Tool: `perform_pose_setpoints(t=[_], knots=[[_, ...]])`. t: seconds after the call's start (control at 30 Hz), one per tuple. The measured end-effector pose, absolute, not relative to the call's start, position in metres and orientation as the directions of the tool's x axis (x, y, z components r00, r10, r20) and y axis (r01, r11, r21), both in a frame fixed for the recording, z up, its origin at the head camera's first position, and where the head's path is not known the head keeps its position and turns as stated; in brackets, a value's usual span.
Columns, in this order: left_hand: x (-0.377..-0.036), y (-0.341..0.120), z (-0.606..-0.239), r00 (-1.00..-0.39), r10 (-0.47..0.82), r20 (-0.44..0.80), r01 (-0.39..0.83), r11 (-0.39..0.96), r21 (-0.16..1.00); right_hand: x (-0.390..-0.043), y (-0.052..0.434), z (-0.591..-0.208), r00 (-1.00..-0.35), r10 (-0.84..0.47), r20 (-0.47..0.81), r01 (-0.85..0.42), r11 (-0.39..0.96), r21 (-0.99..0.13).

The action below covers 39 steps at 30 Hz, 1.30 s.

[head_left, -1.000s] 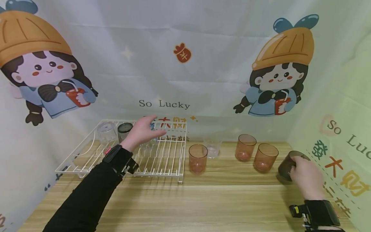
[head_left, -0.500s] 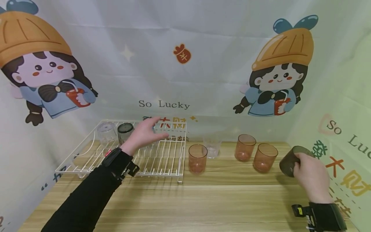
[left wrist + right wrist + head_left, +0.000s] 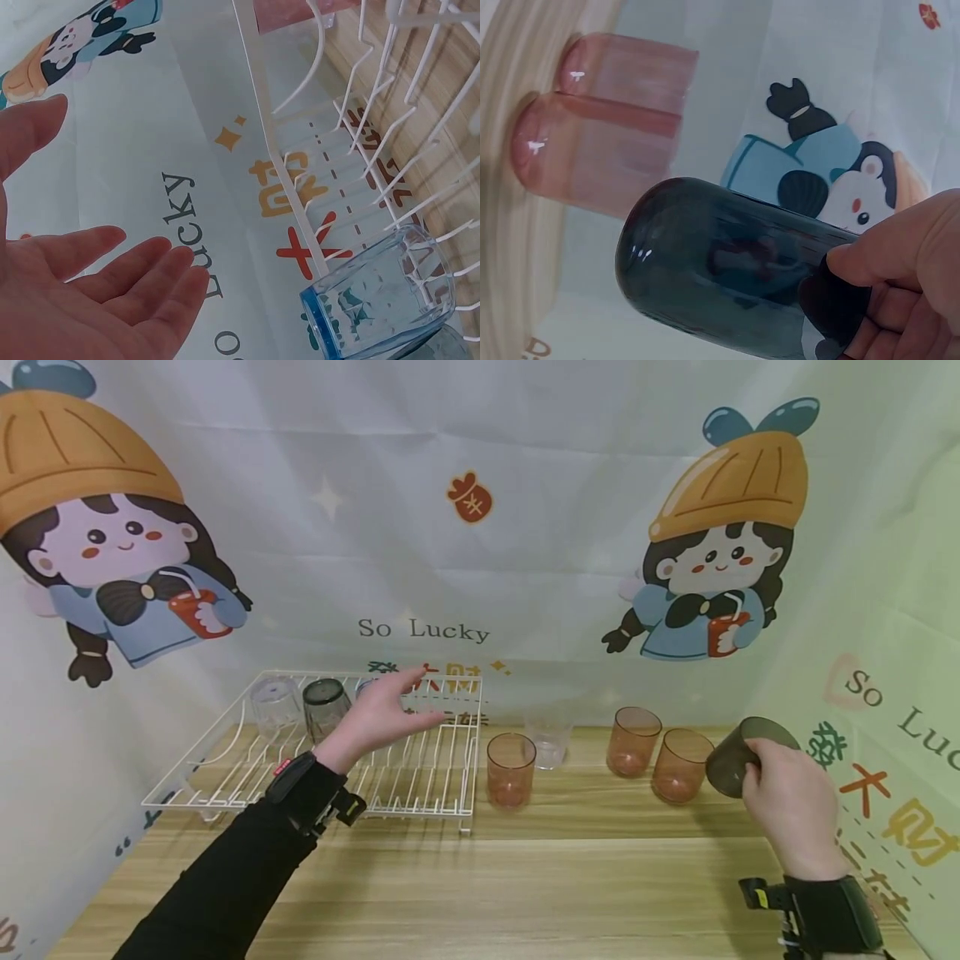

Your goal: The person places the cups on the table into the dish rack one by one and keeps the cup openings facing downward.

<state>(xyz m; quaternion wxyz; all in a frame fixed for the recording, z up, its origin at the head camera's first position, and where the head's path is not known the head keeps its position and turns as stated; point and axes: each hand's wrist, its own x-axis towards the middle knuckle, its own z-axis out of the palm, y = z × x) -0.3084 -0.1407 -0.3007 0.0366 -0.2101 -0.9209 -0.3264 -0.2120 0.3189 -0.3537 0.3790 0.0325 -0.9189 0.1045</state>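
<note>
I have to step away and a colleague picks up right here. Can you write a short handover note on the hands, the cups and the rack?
Right hand grips a dark cup, lifted off the table and tilted, at the far right.
Left hand is open, holds nothing and hovers over the white wire rack.
Done: three cups sit upside down at the back of the rack: a clear one, a dark one and a blue-tinted one.
Left: three orange cups and one clear cup stand upright on the table, right of the rack. The held dark cup is not yet on the rack.
</note>
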Motion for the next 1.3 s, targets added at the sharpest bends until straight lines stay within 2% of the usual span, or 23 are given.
perform_pose_setpoints(t=[0.27,0.57,1.3], knots=[[-0.307,-0.138,-0.302,-0.902,0.367,0.228,0.43,0.713,0.553,-0.21,0.308,-0.343,-0.684,0.011,0.729,-0.17,0.97,-0.174],[-0.297,-0.133,-0.302,-0.892,0.374,0.254,0.451,0.686,0.571,-0.21,0.289,-0.332,-0.613,-0.028,0.789,-0.239,0.959,-0.151],[-0.281,-0.113,-0.31,-0.867,0.371,0.334,0.496,0.571,0.654,-0.222,0.244,-0.332,-0.595,-0.005,0.804,-0.367,0.891,-0.266]])
